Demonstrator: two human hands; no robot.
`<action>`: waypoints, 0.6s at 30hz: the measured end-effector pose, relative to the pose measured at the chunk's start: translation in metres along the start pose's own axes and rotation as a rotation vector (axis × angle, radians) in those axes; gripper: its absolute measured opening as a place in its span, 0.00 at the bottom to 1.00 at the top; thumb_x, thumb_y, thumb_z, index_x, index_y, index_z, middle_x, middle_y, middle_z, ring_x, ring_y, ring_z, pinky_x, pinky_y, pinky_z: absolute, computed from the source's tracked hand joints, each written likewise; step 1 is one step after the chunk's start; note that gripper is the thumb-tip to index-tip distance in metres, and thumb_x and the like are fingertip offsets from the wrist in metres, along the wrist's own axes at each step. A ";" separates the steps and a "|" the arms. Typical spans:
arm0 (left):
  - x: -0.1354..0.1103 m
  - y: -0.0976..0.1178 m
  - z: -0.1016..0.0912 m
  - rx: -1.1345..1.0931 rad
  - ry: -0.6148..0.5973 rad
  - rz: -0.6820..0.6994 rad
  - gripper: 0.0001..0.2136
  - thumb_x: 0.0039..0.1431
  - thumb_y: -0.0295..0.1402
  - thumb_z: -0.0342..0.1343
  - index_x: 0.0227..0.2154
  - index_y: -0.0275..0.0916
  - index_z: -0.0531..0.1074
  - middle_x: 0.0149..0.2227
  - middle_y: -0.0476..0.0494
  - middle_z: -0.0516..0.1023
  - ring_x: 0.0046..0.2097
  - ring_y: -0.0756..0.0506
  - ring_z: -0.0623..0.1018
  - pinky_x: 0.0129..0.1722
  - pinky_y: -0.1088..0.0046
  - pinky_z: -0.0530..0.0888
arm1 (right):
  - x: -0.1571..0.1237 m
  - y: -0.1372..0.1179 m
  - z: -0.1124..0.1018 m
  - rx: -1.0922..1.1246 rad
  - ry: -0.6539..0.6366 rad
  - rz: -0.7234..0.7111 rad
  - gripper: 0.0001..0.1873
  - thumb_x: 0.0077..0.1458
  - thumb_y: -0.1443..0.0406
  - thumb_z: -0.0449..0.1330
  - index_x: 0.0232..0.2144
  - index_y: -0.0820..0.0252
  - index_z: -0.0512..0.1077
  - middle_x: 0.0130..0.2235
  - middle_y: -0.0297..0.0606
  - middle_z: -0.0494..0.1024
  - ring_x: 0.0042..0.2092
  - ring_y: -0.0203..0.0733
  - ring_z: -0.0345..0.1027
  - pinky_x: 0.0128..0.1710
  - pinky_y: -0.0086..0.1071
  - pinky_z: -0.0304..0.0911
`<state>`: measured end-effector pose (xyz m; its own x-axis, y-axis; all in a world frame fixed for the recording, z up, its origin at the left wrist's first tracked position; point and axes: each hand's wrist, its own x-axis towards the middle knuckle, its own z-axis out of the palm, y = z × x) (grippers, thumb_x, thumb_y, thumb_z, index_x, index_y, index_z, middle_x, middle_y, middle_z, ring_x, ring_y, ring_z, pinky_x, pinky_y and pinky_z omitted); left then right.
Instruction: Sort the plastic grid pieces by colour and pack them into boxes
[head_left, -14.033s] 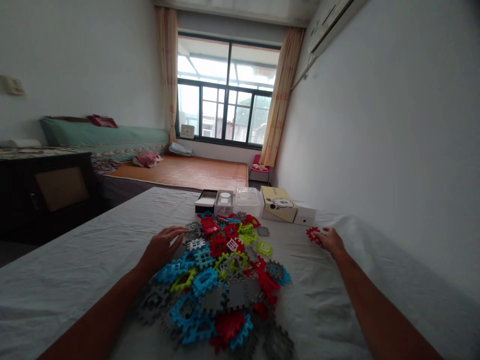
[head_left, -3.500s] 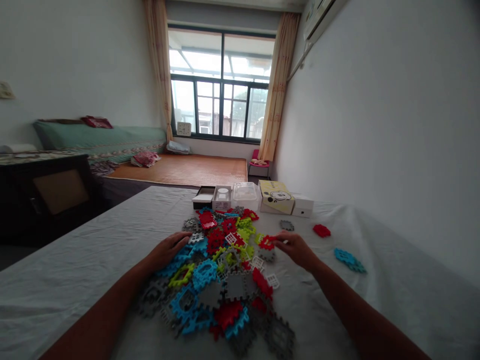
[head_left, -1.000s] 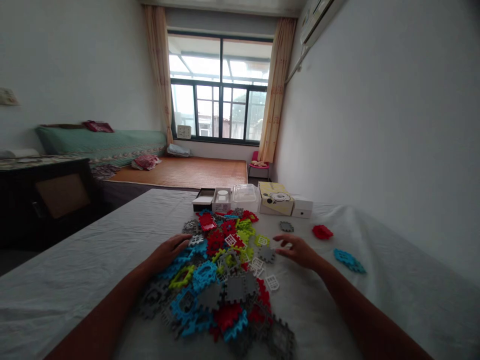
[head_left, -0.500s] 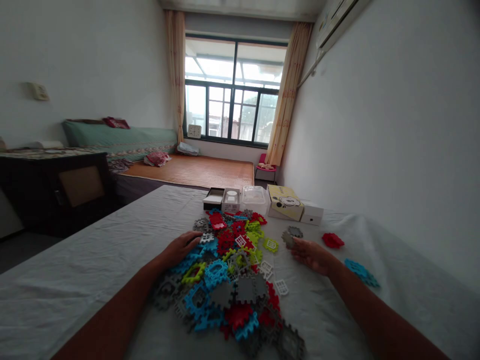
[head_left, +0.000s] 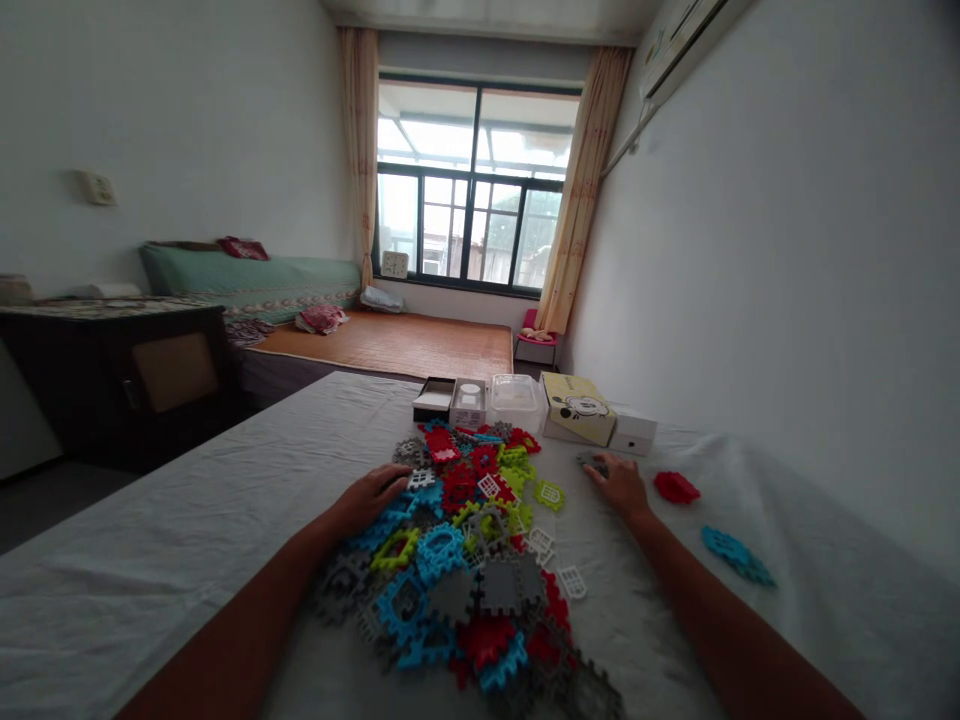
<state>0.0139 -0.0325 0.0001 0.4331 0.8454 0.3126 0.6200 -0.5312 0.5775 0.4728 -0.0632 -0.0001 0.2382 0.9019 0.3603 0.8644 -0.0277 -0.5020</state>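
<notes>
A heap of red, blue, green, grey and white interlocking plastic pieces (head_left: 442, 545) covers the middle of the cloth. My left hand (head_left: 373, 497) rests at its left edge, fingers stretched towards a small white lattice piece (head_left: 421, 479); no held piece shows in it. Right of the heap, my right hand (head_left: 621, 484) is palm down, its fingers closed over grey notched pieces (head_left: 589, 458) on the cloth, which they partly hide. Further right lie a red stack of pieces (head_left: 676, 488) and a blue stack (head_left: 736, 556).
Behind the heap stand a black open box (head_left: 433, 400), a grey box (head_left: 469, 402), a clear plastic tub (head_left: 514, 398), a yellow cartoon box (head_left: 579, 408) and a white box (head_left: 634, 429). A white cloth (head_left: 247, 500) covers the table. Beyond is a bed (head_left: 420, 342).
My right hand has turned palm down and brought the grey piece it held over onto the other grey piece on the cloth. My left hand stays at the heap. The view has shifted slightly.
</notes>
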 end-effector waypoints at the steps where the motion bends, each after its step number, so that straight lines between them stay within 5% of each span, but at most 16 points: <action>1: 0.000 0.000 0.000 0.005 -0.005 0.001 0.22 0.60 0.48 0.43 0.47 0.40 0.72 0.49 0.43 0.75 0.51 0.42 0.73 0.52 0.68 0.68 | -0.004 -0.006 0.005 0.012 -0.024 -0.050 0.18 0.52 0.55 0.54 0.39 0.59 0.73 0.45 0.46 0.75 0.49 0.51 0.66 0.49 0.42 0.58; 4: 0.001 0.000 -0.001 0.027 -0.016 0.009 0.22 0.60 0.47 0.43 0.48 0.40 0.71 0.49 0.43 0.75 0.51 0.42 0.73 0.53 0.68 0.68 | -0.017 -0.023 0.017 0.058 -0.143 -0.201 0.16 0.53 0.54 0.54 0.37 0.56 0.75 0.39 0.40 0.78 0.40 0.43 0.71 0.43 0.34 0.63; 10: 0.000 -0.003 -0.001 0.041 -0.032 -0.003 0.23 0.60 0.48 0.42 0.49 0.41 0.71 0.50 0.44 0.74 0.52 0.42 0.72 0.53 0.68 0.67 | -0.031 -0.035 0.019 0.061 -0.263 -0.396 0.22 0.47 0.54 0.60 0.43 0.56 0.74 0.43 0.42 0.77 0.45 0.48 0.68 0.47 0.38 0.61; 14: 0.000 -0.004 -0.001 0.043 -0.049 -0.009 0.23 0.60 0.48 0.42 0.51 0.41 0.70 0.52 0.44 0.73 0.53 0.42 0.71 0.54 0.68 0.66 | -0.028 -0.037 0.012 0.184 -0.244 -0.281 0.19 0.54 0.54 0.52 0.39 0.58 0.75 0.35 0.41 0.79 0.36 0.44 0.72 0.39 0.36 0.65; 18: 0.001 -0.004 -0.002 0.026 -0.058 -0.011 0.23 0.60 0.48 0.42 0.51 0.41 0.69 0.51 0.43 0.73 0.53 0.41 0.71 0.54 0.67 0.66 | -0.023 -0.034 0.014 0.560 -0.338 -0.028 0.22 0.51 0.51 0.55 0.41 0.59 0.75 0.36 0.39 0.79 0.37 0.43 0.71 0.35 0.34 0.67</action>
<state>0.0108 -0.0296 -0.0006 0.4629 0.8468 0.2620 0.6412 -0.5239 0.5607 0.4322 -0.0775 -0.0023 -0.0125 0.9874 0.1579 0.4848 0.1441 -0.8627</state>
